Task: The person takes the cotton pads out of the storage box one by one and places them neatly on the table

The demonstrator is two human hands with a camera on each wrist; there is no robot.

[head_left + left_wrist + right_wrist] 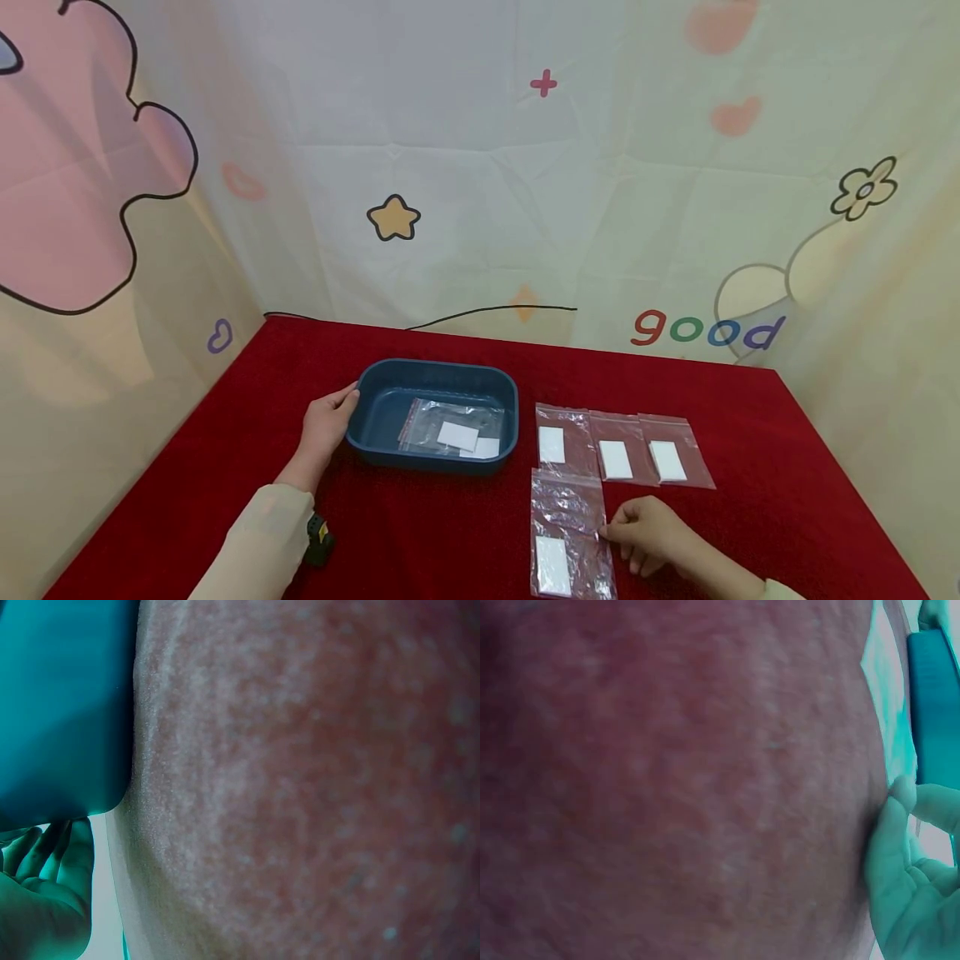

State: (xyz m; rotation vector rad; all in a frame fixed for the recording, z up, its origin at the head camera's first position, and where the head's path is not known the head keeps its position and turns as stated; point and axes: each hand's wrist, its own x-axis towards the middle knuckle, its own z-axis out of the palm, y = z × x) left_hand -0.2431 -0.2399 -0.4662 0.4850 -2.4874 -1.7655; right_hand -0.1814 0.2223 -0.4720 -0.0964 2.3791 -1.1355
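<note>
A dark blue plastic basin (431,458) stands at the left middle of the table, and my left hand (327,425) holds it by its left end. In the left wrist view the fingers (75,859) meet the end of the basin. Inside lie clear zip bags (427,421) with white cards (457,436). On the near right, my right hand (648,533) pinches the right edge of a clear zip bag (581,525) between thumb and forefinger. That bag lies on the cloth with a white card (552,567) in its lower part.
Behind the pinched bag, three zip bags lie in a row: the left one (573,425), a middle one (626,429) and a right one (678,433), each with a white card. Red cloth (435,533) covers the table. A printed curtain (465,233) hangs behind and beside it.
</note>
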